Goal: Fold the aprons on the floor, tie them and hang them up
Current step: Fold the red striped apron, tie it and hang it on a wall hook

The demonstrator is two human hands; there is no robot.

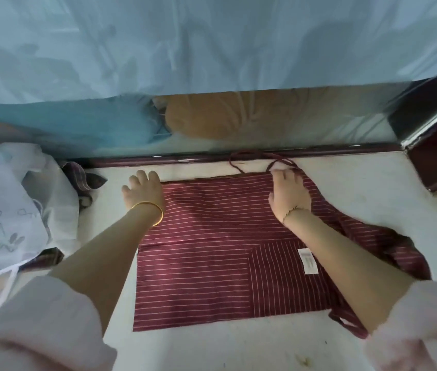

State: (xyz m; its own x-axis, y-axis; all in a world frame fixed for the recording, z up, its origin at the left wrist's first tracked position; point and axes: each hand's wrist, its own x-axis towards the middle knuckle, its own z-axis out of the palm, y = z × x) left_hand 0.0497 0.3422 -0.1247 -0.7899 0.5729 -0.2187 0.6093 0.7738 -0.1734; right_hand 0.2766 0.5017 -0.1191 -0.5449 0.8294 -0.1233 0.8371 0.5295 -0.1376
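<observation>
Evidently to smooth the fold, the left hand (144,192) and right hand (289,194) press the apron (212,250) flat to the floor (238,349), fingers (142,178) straight, gripping nothing.

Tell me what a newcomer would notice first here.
A dark red apron with thin white stripes lies spread on the pale floor in the middle. The left hand rests at its far left corner, the right hand on its far edge near the strings. Pale blue netting hangs behind.
</observation>
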